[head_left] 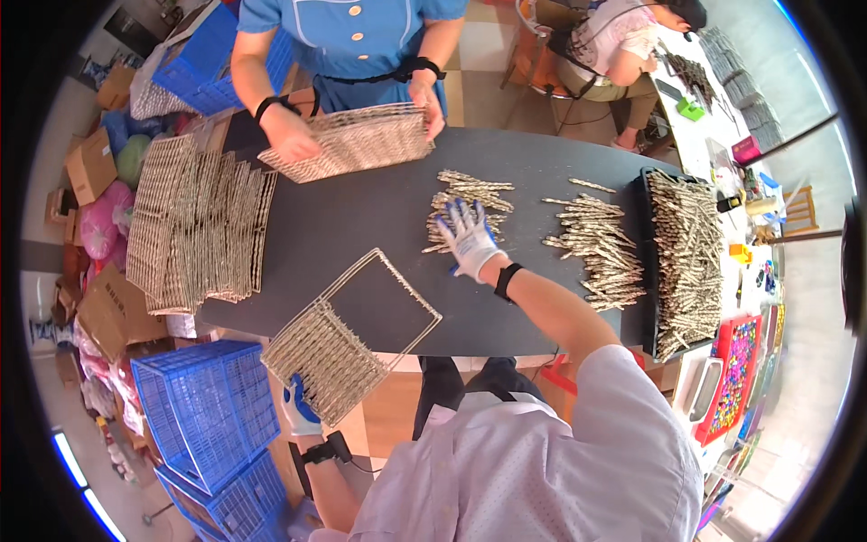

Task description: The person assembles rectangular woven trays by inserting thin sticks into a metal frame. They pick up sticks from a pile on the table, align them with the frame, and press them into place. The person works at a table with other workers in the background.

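Observation:
My left hand point(301, 408), in a white and blue glove, grips the lower left edge of a rectangular wire frame point(332, 358). Twisted, rope-like strips fill the nearer part of that frame, while its far right part is bare wire. The frame is tilted and overhangs the table's near edge. With fingers spread, my gloved right hand point(471, 242) lies over a small pile of short twisted strips point(470, 187) on the dark table. The palm hides part of the pile, and no strip shows gripped in the fingers.
Right of that pile lies a larger heap of strips point(601, 248), beside a black tray point(647, 298) full of more. Stacked filled frames point(194, 226) cover the table's left end. Across the table, a co-worker's hands point(293, 140) hold several frames point(357, 143). Blue crates point(206, 406) stand lower left.

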A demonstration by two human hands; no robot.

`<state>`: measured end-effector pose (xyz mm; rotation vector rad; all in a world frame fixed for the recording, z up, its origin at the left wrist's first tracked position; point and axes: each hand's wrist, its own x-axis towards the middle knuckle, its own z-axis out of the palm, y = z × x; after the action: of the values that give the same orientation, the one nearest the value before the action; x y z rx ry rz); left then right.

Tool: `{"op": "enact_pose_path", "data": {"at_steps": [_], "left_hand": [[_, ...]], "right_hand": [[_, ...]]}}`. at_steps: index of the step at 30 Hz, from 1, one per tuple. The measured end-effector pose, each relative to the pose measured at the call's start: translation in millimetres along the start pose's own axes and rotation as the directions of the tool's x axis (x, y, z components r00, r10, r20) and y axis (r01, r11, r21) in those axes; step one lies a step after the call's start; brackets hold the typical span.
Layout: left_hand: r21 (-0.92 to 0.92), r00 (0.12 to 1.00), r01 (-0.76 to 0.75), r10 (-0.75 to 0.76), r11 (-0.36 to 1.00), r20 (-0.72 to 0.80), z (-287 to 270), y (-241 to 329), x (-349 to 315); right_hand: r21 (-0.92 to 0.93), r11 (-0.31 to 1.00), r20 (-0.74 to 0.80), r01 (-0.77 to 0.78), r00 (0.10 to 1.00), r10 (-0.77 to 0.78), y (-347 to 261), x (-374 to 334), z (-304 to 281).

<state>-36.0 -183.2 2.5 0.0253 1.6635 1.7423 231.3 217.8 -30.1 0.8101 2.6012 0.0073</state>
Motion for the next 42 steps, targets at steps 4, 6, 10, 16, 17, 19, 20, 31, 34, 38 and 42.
{"op": "enact_pose_path", "data": {"at_steps": [4,6,10,16,17,19,20,31,34,38,42], "left_hand": [[-0.004,0.998,0.022,-0.022,1.0,-0.064,-7,-8,-5],[-0.014,1.0,0.016,-0.016,1.0,-0.027,-10,-7,-9],[-0.002,0.996,0.042,-0.042,0.999,-0.084,-12,-2,-14],[-0.002,0.996,0.029,-0.029,1.0,-0.087,-15,-3,-12],[-0.018,0.996,0.032,-0.033,0.999,-0.077,-15,-5,-13],[-0.042,0.995,0.046,-0.049,0.998,-0.083,-17,-8,-13],[-0.046,0.996,0.048,-0.051,0.998,-0.07,-18,-10,-13],[-0.023,0.993,0.064,-0.066,0.998,-0.1,-16,-12,-20],[-0.012,0.991,0.07,-0.071,0.997,-0.116,-9,-6,-22],[0.025,0.988,0.086,-0.081,0.996,-0.135,-1,-1,-27],[0.026,0.994,0.048,-0.045,0.999,-0.095,2,-3,-28]], "right_hand": [[-0.013,1.0,0.075,-0.013,0.997,0.014,21,22,2],[-0.035,0.999,0.095,-0.017,0.995,0.02,31,30,3],[0.006,1.0,0.151,-0.005,0.988,0.004,49,43,1],[0.101,0.988,0.115,0.118,0.985,-0.13,76,55,7],[0.098,0.987,0.088,0.131,0.986,-0.14,79,55,10],[0.116,0.984,0.093,0.139,0.984,-0.15,85,57,11],[0.142,0.978,0.082,0.152,0.983,-0.165,87,58,11],[-0.005,0.994,0.042,0.109,0.993,-0.109,85,54,-6],[0.09,0.991,0.077,0.095,0.992,-0.102,92,65,-4],[0.173,0.98,0.04,0.095,0.994,-0.103,99,75,9],[0.161,0.969,-0.051,0.185,0.982,-0.18,116,82,17]]}}
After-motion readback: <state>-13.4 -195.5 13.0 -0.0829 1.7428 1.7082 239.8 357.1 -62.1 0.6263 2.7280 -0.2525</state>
